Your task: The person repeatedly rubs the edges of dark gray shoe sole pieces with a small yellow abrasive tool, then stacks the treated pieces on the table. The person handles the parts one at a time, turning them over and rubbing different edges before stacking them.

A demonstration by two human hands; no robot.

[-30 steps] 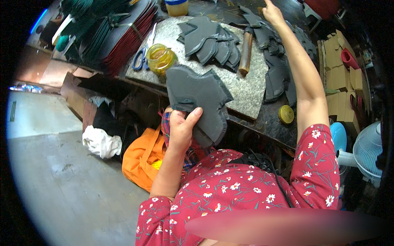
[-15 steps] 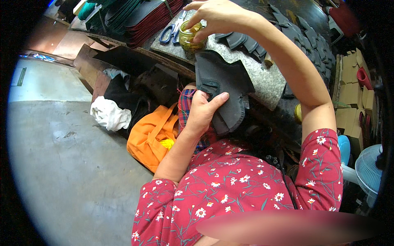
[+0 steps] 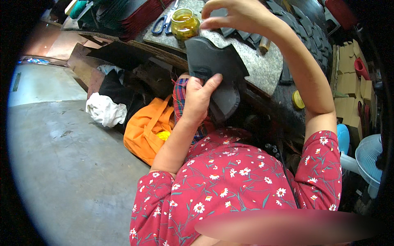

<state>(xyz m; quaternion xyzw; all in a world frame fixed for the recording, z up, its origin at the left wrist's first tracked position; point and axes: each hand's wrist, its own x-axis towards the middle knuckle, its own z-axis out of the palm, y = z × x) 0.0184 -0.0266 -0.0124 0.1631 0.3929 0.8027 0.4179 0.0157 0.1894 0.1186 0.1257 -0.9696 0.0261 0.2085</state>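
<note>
Holding a flat dark grey piece (image 3: 219,59) before my body, I have my left hand (image 3: 198,96) closed on its near left edge, with the thumb pressed over the face. To the right, a round yellow lid (image 3: 298,99) is on the dark table. Beyond the piece lies a speckled stone slab (image 3: 267,73), and on it stands an open glass jar (image 3: 184,28) with yellow content. My right hand (image 3: 238,17) is just beside this jar: its fingers are curved and partly open, and I see nothing in them. Left of the jar are blue-handled scissors (image 3: 158,26), and other dark pieces (image 3: 305,39) spread at the far right
</note>
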